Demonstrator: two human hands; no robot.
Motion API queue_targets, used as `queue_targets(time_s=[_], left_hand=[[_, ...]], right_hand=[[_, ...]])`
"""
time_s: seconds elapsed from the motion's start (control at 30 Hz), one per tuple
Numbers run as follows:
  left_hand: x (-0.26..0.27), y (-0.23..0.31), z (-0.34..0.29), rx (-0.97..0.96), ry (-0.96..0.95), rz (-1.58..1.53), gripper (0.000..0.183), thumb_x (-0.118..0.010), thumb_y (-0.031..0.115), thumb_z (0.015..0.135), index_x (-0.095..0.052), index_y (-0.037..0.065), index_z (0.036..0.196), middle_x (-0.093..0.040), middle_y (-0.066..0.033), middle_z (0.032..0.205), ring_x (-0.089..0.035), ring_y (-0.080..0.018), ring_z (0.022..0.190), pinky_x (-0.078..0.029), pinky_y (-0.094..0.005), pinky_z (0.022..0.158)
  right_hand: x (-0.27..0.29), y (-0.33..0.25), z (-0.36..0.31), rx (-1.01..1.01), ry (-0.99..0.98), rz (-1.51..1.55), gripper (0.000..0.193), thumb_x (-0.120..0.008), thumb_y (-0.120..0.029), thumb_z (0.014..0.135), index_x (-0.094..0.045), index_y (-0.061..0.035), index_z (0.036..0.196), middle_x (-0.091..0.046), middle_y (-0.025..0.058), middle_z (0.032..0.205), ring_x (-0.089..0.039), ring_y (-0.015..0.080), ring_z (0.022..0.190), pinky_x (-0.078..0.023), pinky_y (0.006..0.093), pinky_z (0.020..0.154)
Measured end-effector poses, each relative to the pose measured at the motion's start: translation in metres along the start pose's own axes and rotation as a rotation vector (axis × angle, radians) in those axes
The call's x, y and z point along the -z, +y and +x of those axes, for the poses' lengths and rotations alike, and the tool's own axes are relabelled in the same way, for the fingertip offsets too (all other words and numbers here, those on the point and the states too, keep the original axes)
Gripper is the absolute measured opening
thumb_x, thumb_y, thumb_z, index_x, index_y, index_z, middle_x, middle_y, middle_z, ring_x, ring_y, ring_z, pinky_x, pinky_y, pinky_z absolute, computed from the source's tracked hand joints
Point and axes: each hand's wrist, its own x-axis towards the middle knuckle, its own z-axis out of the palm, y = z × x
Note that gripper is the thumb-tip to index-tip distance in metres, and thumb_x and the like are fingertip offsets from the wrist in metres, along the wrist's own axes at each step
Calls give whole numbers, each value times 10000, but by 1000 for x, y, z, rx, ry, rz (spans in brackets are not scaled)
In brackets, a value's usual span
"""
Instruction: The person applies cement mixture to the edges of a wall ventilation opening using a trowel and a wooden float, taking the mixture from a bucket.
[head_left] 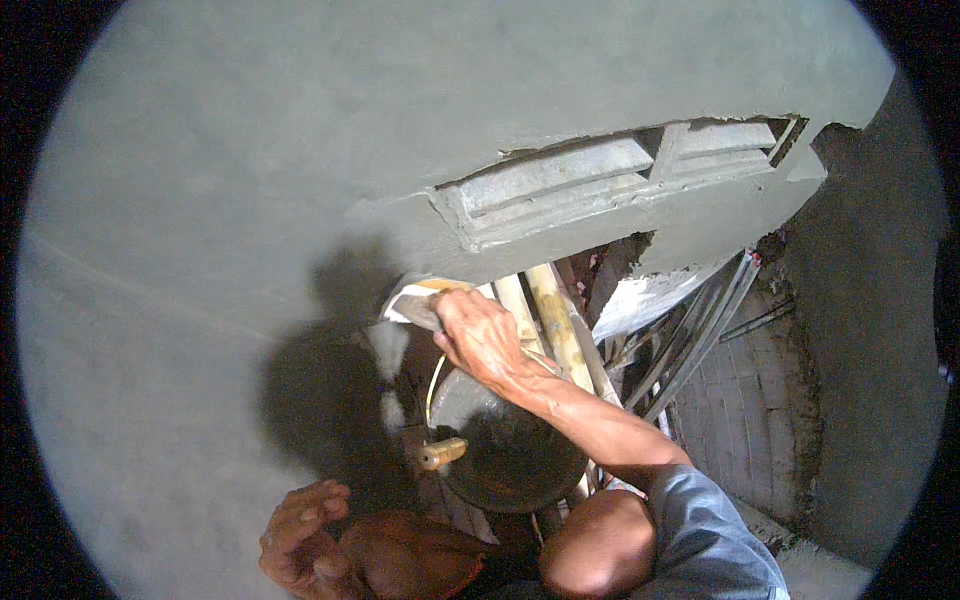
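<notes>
My right hand (pixel 483 335) grips a folded piece of white, orange and grey sheet material (pixel 418 303), whose exact kind I cannot make out. The piece is at the lower edge of the grey plastered wall (pixel 200 180). Below my right forearm stands a round dark bucket (pixel 510 465) with a thin pale bail handle (pixel 432 390). A tool's wooden handle (pixel 443 453) sticks out over the bucket's left rim; its other end is hidden. My left hand (pixel 305 540) is raised beside my left knee, fingers loosely curled and apart from the thumb, holding nothing.
Bamboo poles (pixel 555 315) run beneath and behind the bucket. A louvred vent opening (pixel 610 175) is set in the wall. Several long grey bars (pixel 700 330) lean at the right, near a brick wall (pixel 740 420). My right knee (pixel 600 545) is close to the bucket.
</notes>
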Motion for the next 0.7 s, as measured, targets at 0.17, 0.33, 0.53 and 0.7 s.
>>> queue_targets(time_s=[0.17, 0.33, 0.53, 0.7], left_hand=[[6, 0, -2, -147, -7, 127, 468, -600, 444, 996, -616, 13, 1175, -672, -217, 965, -648, -310, 819, -547, -459, 766], [-6, -4, 2, -109, -43, -19, 476, -656, 434, 965, -638, -8, 1143, -701, -225, 908, -693, -342, 805, -569, -492, 785], [18, -8, 15, -187, -259, -147, 490, -723, 421, 928, -664, -32, 1106, -736, -234, 839, -747, -380, 788, -595, -532, 808], [10, -9, 20, -179, -345, -151, 500, -741, 400, 919, -650, -48, 1120, -735, -261, 862, -750, -393, 818, -594, -532, 820]], right_hand=[[13, 3, 17, -170, 248, 39, 428, -804, -102, 738, -555, -36, 1080, -591, 177, 959, -612, 403, 910, -508, 500, 784], [0, -6, 14, 41, 49, 11, 411, -817, -121, 728, -560, -35, 1037, -604, 172, 961, -616, 391, 901, -516, 485, 771], [23, -23, 48, 7, 294, 62, 422, -828, -152, 714, -574, -28, 1027, -582, 162, 916, -601, 374, 855, -514, 475, 732], [21, -34, 43, 159, 142, 27, 456, -848, -123, 692, -588, -35, 1056, -600, 158, 918, -611, 367, 836, -523, 470, 747]])
